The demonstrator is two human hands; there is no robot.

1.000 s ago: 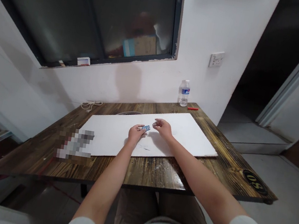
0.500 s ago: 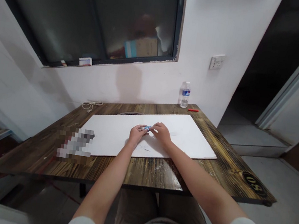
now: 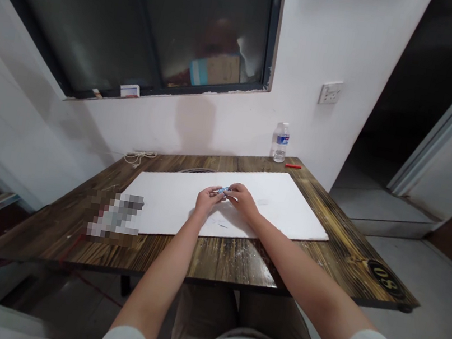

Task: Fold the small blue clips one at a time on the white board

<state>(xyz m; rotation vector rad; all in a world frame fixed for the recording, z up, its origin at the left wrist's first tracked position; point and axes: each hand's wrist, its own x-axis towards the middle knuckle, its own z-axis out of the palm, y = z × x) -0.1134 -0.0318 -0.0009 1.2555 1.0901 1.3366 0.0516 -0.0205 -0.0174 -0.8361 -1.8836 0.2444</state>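
Between the fingertips of both hands is a small blue-and-white patterned piece, too small to tell its kind. My left hand is closed on its left end, thumb and fingers pinched. From the other side, my right hand pinches its right end. Both hands are over the middle of a white board lying on the wooden table. Faint dark marks show on the board just below the hands.
The dark wooden table carries a water bottle and a red pen-like stick at its back right. A pale cord lies at the back left. A pixelated patch covers something left of the board. Wall and window stand behind.
The blue-and-white piece has tilted slightly, and my right fingers have come closer around its right end. My left hand has hardly moved. The camera view shifts very little.
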